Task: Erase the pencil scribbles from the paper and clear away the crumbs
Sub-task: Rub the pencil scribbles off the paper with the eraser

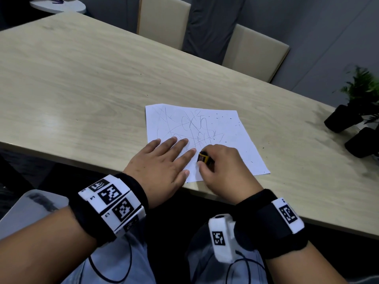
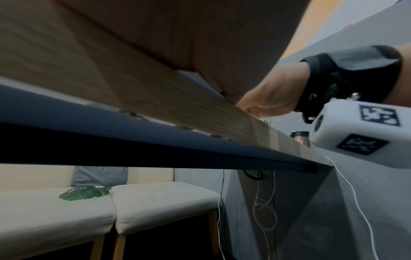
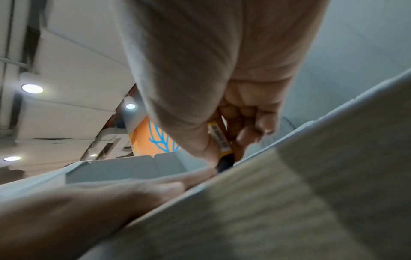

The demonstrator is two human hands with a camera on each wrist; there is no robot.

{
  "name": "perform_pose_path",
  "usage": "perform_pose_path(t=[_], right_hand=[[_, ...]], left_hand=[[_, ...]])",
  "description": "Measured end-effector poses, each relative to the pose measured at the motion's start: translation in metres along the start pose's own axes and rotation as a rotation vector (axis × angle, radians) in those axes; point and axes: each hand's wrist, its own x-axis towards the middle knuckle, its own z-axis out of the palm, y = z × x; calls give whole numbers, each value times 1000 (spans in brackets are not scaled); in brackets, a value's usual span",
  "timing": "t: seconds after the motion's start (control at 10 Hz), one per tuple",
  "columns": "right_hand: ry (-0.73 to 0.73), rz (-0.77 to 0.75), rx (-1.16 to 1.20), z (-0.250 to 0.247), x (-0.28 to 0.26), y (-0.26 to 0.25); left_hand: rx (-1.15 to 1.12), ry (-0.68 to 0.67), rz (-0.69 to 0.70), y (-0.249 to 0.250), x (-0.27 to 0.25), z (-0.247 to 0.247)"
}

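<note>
Mid-erasing, near the counter (image 1: 82, 83) edge: left hand (image 1: 162, 160) spread flat, pinning the paper (image 1: 242, 140); just beside it, right hand (image 1: 223, 167) pinching a yellow-and-black-sleeved eraser (image 1: 203, 157) against the sheet. Beyond the fingertips, pencil scribbles (image 1: 194, 128) largely intact; dark crumbs (image 1: 229, 117) scattered farther right. Next, judged: rubbing outward over the marks, then sweeping. Sleeve print unreadable; wristband tags marked "L3" and "L4".
</note>
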Motion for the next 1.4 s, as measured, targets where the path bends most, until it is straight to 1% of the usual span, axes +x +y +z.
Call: perform_pose_path(t=[0.1,0.2,0.3,0.4,0.5,0.6,0.7,0.8,0.9,1.0,1.1,1.3,1.4], right_hand=[[43,65,-29,-8,7,15],[49,88,-29,-13,10,18],[-9,-9,8,-5,3,4],[-15,-16,15,-4,2,4],[1,47,-1,-11,9,12],[-20,27,11,-11,10,9],[-55,-34,-20,-3,3,1],[-39,-18,-44,-5,4,5],[28,45,-46,-14,9,13],[36,53,37,-15,8,11],[-28,15,66,-10,2,5],[34,73,-14,-16,13,20],[-18,32,21,-14,9,13]], left_hand=[[-8,-6,1,0,0,-1],[-1,-2,1,0,0,0],[-15,-1,2,0,1,0],[-6,-5,3,0,1,0],[14,-4,2,1,0,0],[13,-5,3,1,0,-1],[7,-8,5,0,1,-1],[9,-7,5,0,1,-1],[13,-7,6,1,1,0],[3,-10,4,0,1,0],[10,-16,8,0,1,-1],[25,-15,7,0,0,-1],[23,-12,8,1,1,-1]])
